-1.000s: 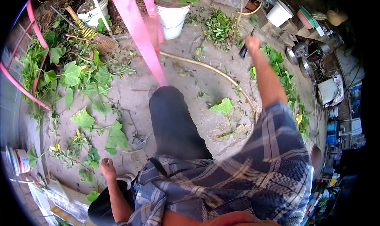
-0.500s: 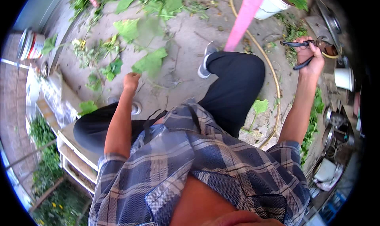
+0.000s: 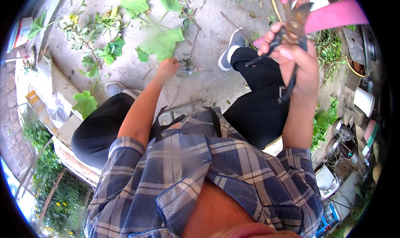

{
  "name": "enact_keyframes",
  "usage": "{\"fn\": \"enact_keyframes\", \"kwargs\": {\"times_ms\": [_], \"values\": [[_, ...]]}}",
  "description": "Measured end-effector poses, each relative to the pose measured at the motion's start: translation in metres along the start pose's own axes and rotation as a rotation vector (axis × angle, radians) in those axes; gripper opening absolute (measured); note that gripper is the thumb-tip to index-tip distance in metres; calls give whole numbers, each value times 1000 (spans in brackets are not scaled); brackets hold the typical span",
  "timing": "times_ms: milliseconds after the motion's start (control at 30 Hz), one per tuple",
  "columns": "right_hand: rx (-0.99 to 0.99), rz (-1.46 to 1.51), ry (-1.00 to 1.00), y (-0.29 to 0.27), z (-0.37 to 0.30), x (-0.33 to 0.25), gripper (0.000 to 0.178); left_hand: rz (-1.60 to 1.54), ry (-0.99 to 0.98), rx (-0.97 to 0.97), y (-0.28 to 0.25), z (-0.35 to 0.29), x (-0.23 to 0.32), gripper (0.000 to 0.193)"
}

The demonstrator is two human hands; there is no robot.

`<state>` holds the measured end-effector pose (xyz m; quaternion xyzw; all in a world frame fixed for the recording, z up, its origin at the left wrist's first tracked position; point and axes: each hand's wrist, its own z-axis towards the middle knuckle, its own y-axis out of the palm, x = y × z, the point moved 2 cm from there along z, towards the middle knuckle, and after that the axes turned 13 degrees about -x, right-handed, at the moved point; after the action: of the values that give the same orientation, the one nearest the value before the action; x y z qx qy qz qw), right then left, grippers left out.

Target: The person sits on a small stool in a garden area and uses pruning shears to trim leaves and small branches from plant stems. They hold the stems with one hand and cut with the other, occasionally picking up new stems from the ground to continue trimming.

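Note:
My right hand (image 3: 298, 65) is raised in front of my right knee, closed around pruning shears (image 3: 296, 23). Their rusty blades point up and stand apart, with dark handles spread in my grip. My left hand (image 3: 168, 69) reaches low over the ground between my feet, its fingers closed at the base of a large-leaved green vine (image 3: 162, 44). The stem inside the fingers is hidden. Just right of that hand, what looks like a pair of scissors (image 3: 189, 72) lies on the concrete.
Cut leaves and wilted stems (image 3: 110, 50) litter the concrete (image 3: 208, 25). A pink strip (image 3: 337, 15) crosses behind the shears. At right stand a white pot (image 3: 363, 101) and several metal pans (image 3: 343, 132). Boards and plastic wrap (image 3: 56, 92) sit at left, beside my knee.
My right hand has brought the shears inward from the far right, nearer to me. My left hand has moved right and slightly forward with the leafy vine. My view has shifted.

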<state>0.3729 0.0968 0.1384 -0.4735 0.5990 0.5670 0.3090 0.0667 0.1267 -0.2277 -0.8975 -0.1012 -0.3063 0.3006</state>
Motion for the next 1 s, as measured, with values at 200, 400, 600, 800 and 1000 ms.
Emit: {"fn": "enact_keyframes", "kwargs": {"times_ms": [200,400,600,800,1000], "values": [[148,58,-76,-9,-8,-21,60,284,-157,-60,25,79,39,33],[257,269,-131,-12,-14,-40,67,478,-212,-66,42,126,41,23],[404,303,-63,-29,-15,-35,68,487,-334,-214,26,132,64,20],[439,300,-88,-38,-27,-31,67,405,-307,63,37,137,92,18],[469,370,-152,-47,-43,-34,67,425,-341,101,36,143,72,13]]}}
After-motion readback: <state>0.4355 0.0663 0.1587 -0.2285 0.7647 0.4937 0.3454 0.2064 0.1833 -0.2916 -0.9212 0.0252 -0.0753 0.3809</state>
